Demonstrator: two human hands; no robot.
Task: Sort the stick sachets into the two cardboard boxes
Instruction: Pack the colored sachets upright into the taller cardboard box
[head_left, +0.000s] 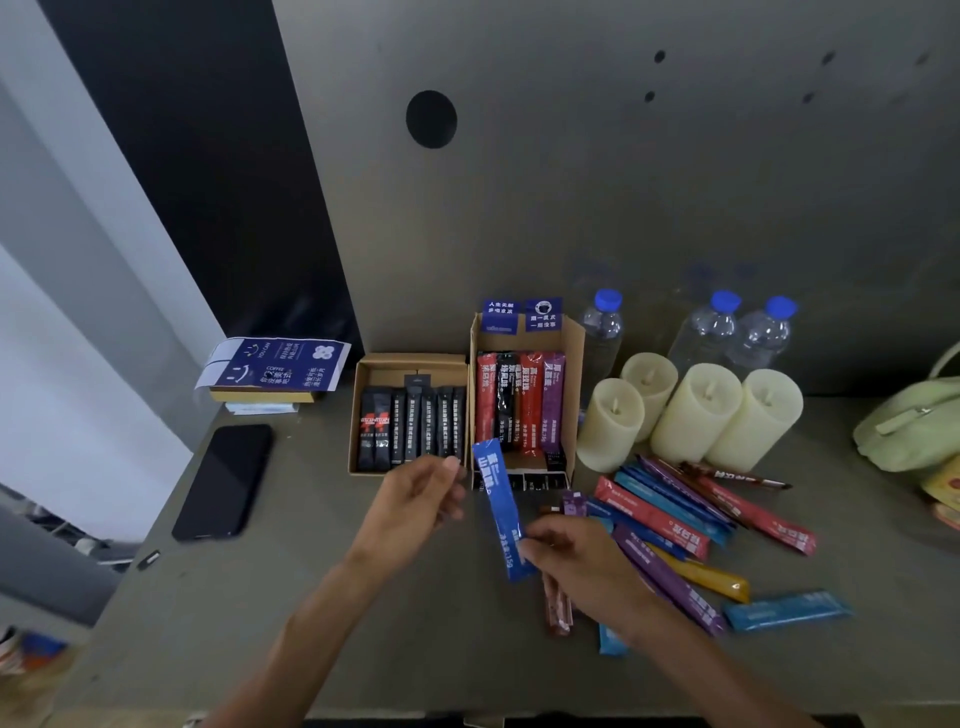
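Two cardboard boxes stand side by side at the back of the table. The left box (363, 371) holds several black stick sachets. The right box (570, 332) holds red, black and purple sachets. My right hand (571, 564) pinches the lower end of a blue sachet (498, 499), which stands nearly upright in front of the right box. My left hand (415, 501) is beside the sachet's top end, fingers loosely curled, holding nothing. A loose pile of coloured sachets (691, 514) lies on the table to the right of my hands.
A black phone (223, 480) lies at the left. Several cream candles (696, 413) and three water bottles (602, 325) stand behind the pile. A green bag (909, 421) sits at the far right, and blue-printed packs (275, 366) at the back left.
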